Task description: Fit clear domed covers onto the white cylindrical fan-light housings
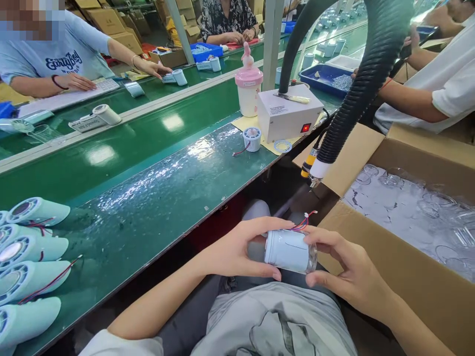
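Over my lap I hold a pale blue cylinder part (287, 249) with a clear cap on its right end and red and blue wires (303, 222) sticking out of its top. My left hand (237, 252) grips its left end, thumb below and fingers curled over the top. My right hand (349, 269) pinches the clear end between thumb and fingers. Both hands are closed on the same part.
Several pale blue fan housings (27, 257) with red wires lie at the left on the green conveyor belt (156, 183). A white box with a red switch (287, 113), a black corrugated hose (356, 84), a pink-lidded bottle (248, 86). A cardboard box (408, 277) of clear caps sits right. Other people work around.
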`<state>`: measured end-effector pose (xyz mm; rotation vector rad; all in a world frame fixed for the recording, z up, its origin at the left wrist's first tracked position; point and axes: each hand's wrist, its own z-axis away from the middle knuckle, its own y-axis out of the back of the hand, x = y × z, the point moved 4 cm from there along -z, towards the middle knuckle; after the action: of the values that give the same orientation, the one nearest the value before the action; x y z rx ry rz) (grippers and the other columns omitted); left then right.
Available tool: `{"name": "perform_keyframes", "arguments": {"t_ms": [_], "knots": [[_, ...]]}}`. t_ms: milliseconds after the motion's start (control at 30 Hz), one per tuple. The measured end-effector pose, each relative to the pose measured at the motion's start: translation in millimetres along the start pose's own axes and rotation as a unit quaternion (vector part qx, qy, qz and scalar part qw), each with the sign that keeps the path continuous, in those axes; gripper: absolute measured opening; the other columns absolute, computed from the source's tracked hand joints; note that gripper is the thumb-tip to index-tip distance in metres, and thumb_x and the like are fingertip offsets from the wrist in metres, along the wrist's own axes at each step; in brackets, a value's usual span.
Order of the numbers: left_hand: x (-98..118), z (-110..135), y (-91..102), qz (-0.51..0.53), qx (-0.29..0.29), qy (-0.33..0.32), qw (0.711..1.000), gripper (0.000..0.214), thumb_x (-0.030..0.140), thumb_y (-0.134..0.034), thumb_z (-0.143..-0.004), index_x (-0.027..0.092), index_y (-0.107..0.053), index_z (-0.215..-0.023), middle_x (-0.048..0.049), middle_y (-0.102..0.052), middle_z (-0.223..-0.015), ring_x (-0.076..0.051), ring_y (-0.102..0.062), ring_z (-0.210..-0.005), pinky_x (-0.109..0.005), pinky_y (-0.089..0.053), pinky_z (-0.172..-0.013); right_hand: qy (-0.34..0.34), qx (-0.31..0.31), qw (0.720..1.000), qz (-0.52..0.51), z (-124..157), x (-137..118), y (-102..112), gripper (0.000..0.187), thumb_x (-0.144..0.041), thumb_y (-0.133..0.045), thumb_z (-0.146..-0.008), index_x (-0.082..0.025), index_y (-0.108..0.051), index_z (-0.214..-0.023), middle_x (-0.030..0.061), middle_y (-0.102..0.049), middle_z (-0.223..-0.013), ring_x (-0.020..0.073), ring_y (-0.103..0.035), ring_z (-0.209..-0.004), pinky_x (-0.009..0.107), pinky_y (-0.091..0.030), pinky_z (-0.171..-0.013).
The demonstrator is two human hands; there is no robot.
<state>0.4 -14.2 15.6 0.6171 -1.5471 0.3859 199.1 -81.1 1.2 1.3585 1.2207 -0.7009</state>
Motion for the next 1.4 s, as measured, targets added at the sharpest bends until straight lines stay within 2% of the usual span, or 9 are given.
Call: {"name": "perform_keyframes", "arguments": {"t_ms": [167, 233, 333, 533, 733, 867, 1133, 1300, 1400], "knots": [[3.5, 2.5, -0.4, -0.043, -0.001, -0.047, 0.998, 0.081, 0.022, -0.086, -0.066, 0.028, -0.051, -0.139, -0.0112, -0.055, -0.141, -0.028, -0.052, -0.130, -0.040, -0.045, -0.108, -0.125, -0.028, 0.987, -0.098, 2.0, 3.3, -2.7, 0.039, -0.034, -0.075, -0.081, -0.030, -0.060, -0.117, 0.0057, -0.065, -0.122, 0.0243, -0.067, -0.106, 0.034, -0.059, -0.088], [4.6, 3.1, -0.2, -0.058, 0.005, -0.059, 0.997, 0.080, 0.023, -0.086, -0.066, 0.028, -0.052, -0.139, -0.0110, -0.055, -0.142, -0.028, -0.052, -0.130, -0.042, -0.043, -0.110, -0.154, -0.029, 0.980, -0.120, 1.8, 2.7, -3.2, 0.042, -0.038, -0.076, -0.079, -0.029, -0.060, -0.117, 0.0066, -0.066, -0.118, 0.0249, -0.066, -0.104, 0.035, -0.058, -0.088], [6.4, 3.9, -0.4, -0.075, 0.011, -0.070, 0.995, 0.079, 0.025, -0.085, -0.067, 0.029, -0.052, -0.139, -0.0102, -0.055, -0.142, -0.028, -0.052, -0.130, -0.043, -0.039, -0.112, -0.175, -0.035, 0.972, -0.155, 1.0, 0.6, -4.9, 0.043, -0.043, -0.076, -0.079, -0.028, -0.059, -0.116, 0.0069, -0.066, -0.115, 0.0232, -0.066, -0.099, 0.034, -0.058, -0.086], [9.0, 6.1, -1.9, -0.087, 0.006, -0.073, 0.994, 0.076, 0.028, -0.083, -0.070, 0.029, -0.052, -0.139, -0.0098, -0.056, -0.141, -0.029, -0.053, -0.130, -0.043, -0.040, -0.111, -0.237, -0.033, 0.941, -0.240, 0.2, -0.7, -11.2, 0.046, -0.054, -0.073, -0.078, -0.026, -0.056, -0.111, 0.0074, -0.067, -0.107, 0.0201, -0.065, -0.085, 0.029, -0.057, -0.070], [8.7, 7.5, -2.1, -0.092, 0.004, -0.075, 0.993, 0.075, 0.027, -0.083, -0.070, 0.029, -0.052, -0.139, -0.0096, -0.056, -0.141, -0.029, -0.053, -0.130, -0.043, -0.040, -0.112, -0.262, -0.037, 0.915, -0.304, -3.6, 3.3, -17.8, 0.044, -0.059, -0.070, -0.079, -0.024, -0.057, -0.102, -0.0004, -0.063, -0.080, 0.0146, -0.063, -0.069, 0.026, -0.057, -0.062], [7.5, 8.8, -2.2, -0.081, 0.000, -0.072, 0.994, 0.077, 0.024, -0.084, -0.069, 0.029, -0.051, -0.139, -0.0098, -0.054, -0.143, -0.028, -0.052, -0.131, -0.041, -0.040, -0.111, -0.304, -0.062, 0.891, -0.330, -3.5, 8.6, -23.4, 0.049, -0.065, -0.064, -0.080, -0.021, -0.053, -0.097, 0.0000, -0.066, -0.072, 0.0153, -0.065, -0.057, 0.027, -0.057, -0.054], [3.2, 11.9, -4.0, -0.034, 0.008, -0.055, 0.998, 0.076, 0.025, -0.083, -0.070, 0.031, -0.052, -0.139, -0.0101, -0.053, -0.143, -0.029, -0.051, -0.131, -0.039, -0.047, -0.106, -0.361, -0.077, 0.856, -0.362, -4.5, 8.2, -33.6, 0.054, -0.074, -0.057, -0.079, -0.020, -0.051, -0.079, -0.0012, -0.064, -0.054, 0.0132, -0.061, -0.042, 0.017, -0.046, -0.036], [1.9, 11.9, -4.3, -0.027, 0.000, -0.064, 0.998, 0.079, 0.017, -0.084, -0.068, 0.033, -0.052, -0.138, -0.0086, -0.051, -0.145, -0.027, -0.052, -0.131, -0.037, -0.048, -0.104, -0.401, -0.121, 0.820, -0.390, -2.2, 9.1, -39.6, 0.060, -0.076, -0.052, -0.080, -0.017, -0.056, -0.072, 0.0051, -0.069, -0.057, 0.0096, -0.056, -0.035, 0.014, -0.042, -0.034], [1.5, 11.7, -3.8, -0.049, 0.000, -0.080, 0.996, 0.080, 0.016, -0.084, -0.067, 0.034, -0.052, -0.138, -0.0087, -0.051, -0.146, -0.028, -0.052, -0.130, -0.039, -0.044, -0.108, -0.423, -0.163, 0.796, -0.400, -0.2, 8.5, -42.3, 0.073, -0.078, -0.039, -0.085, -0.013, -0.063, -0.060, 0.0031, -0.058, -0.043, 0.0054, -0.049, -0.031, 0.010, -0.036, -0.032]]}}
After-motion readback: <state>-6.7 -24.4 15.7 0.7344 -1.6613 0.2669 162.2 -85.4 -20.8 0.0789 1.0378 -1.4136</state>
